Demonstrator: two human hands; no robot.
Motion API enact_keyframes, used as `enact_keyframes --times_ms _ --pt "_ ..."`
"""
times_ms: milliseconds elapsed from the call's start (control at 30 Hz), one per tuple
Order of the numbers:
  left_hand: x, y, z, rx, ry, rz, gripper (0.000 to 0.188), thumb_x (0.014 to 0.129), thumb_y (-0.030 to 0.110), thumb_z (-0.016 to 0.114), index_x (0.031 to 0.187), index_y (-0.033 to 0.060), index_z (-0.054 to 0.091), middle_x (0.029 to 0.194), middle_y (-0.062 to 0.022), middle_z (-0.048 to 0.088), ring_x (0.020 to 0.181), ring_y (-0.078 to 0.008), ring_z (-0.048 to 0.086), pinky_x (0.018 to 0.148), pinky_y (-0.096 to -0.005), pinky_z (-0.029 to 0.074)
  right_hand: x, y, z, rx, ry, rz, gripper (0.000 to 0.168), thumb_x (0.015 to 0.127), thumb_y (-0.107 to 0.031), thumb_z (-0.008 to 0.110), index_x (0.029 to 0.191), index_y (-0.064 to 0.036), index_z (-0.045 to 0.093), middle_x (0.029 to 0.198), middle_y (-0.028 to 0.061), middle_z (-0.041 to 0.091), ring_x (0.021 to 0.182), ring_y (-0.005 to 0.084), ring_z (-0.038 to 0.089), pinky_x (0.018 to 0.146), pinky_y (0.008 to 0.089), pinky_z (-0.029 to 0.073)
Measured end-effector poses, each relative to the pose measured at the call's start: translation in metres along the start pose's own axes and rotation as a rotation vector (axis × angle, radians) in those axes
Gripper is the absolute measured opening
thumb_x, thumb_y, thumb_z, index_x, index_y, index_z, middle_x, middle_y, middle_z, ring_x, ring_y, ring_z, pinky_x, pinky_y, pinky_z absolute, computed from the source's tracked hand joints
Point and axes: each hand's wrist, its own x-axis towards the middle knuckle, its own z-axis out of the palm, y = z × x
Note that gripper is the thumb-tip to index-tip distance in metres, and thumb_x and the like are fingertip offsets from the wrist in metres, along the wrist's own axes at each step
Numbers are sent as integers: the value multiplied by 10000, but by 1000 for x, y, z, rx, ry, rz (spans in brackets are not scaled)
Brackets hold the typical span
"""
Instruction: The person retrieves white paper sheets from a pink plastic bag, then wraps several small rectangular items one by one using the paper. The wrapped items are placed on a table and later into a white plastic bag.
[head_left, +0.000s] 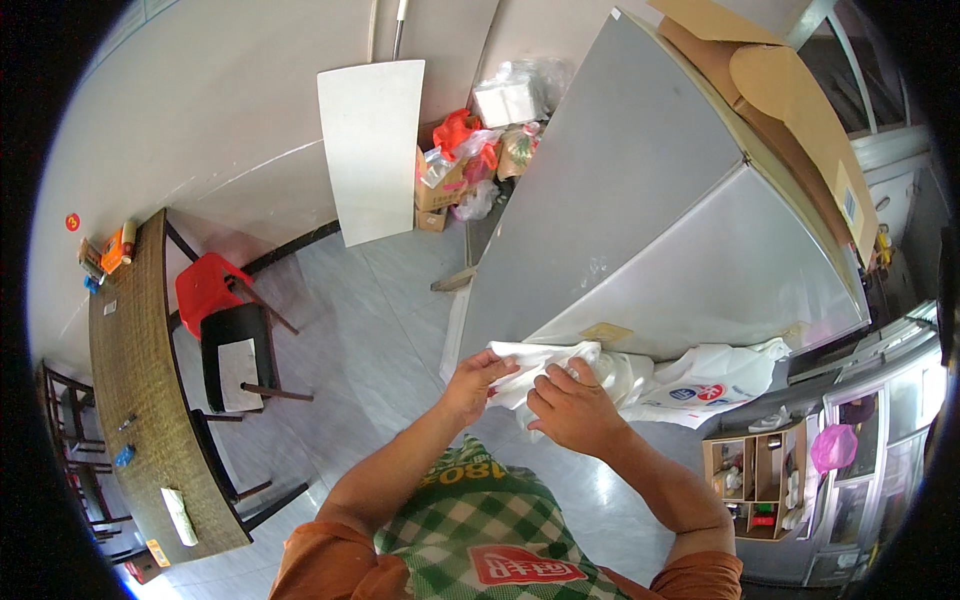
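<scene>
My left hand pinches the left edge of a white plastic bag between thumb and fingers. On the same crumpled plastic, just to the right, lies my right hand with bent fingers closed on it. More white bags with blue and red print hang against the side of a large grey metal cabinet, right behind the hands. Below the hands shows a green checked apron with a red patch.
A long wooden table stands at the left, beside a red plastic chair and a black chair. A white board leans on the wall near cardboard boxes. A wooden shelf unit is at the lower right.
</scene>
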Motion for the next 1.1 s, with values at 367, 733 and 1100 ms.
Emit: enact_keyframes --times_ms 367,733,1100 --pt "6 -8 14 -190 104 153 214 933 130 686 1094 63 563 1000 -51 646 910 -164 634 828 -313 520 -7 8 -2 72 -14 -60 400 752 -412 774 1004 -129 645 1095 21 613 1173 223 515 1066 483 321" --pt "-31 59 4 -424 -140 137 401 1024 391 482 1291 91 476 1137 -239 665 1059 -382 676 937 -471 549 8 9 -4 -16 118 -49 504 733 -389 762 1125 -88 662 1097 40 611 1136 226 524 1003 439 367" --pt "-20 35 7 -402 -50 283 280 901 23 500 1181 29 501 1275 -196 612 1194 -348 596 1050 -486 487 5 7 -4 43 130 -30 460 685 -389 797 988 -68 665 1019 54 636 1100 238 548 1003 421 383"
